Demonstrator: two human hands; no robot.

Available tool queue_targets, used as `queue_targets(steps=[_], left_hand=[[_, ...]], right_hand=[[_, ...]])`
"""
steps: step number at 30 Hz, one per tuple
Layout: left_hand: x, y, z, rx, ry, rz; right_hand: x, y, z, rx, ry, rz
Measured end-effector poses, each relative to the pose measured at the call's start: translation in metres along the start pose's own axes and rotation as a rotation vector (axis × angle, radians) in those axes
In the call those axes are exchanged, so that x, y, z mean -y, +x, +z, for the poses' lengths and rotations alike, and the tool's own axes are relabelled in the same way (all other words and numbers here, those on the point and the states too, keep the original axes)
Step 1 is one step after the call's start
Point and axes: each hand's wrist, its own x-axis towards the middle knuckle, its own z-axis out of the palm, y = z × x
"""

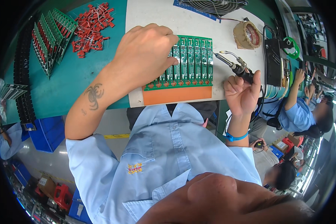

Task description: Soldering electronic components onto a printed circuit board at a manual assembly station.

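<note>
A green circuit board panel [192,61], made of several narrow strips side by side, lies on an orange sheet [177,96]. My left hand [147,50] is closed over the panel's left end, thumb and bent forefinger resting on it; the other fingertips are hidden. In my right hand [242,89] is a soldering iron [244,72] with a curved metal tube beside its tip. The fingers are curled around its black handle. Its tip points left, at the panel's right edge; whether it touches cannot be made out.
A heap of red two-legged components [93,28] lies at the far left, beside several standing boards [52,37] and a black rack [23,74]. A round brown container [247,35] and a fan [216,5] stand at the back. Another person [300,112] sits to the right.
</note>
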Motion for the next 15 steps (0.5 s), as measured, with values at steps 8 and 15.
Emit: queue_targets(steps=[8, 15], left_hand=[[0.0, 0.0, -0.002, 0.02, -0.003, -0.005], [0.0, 0.001, -0.004, 0.079, 0.011, -0.007]], right_hand=[[-0.001, -0.001, -0.003, -0.01, 0.096, 0.028], [-0.018, -0.021, 0.026, -0.131, -0.787, -0.291]])
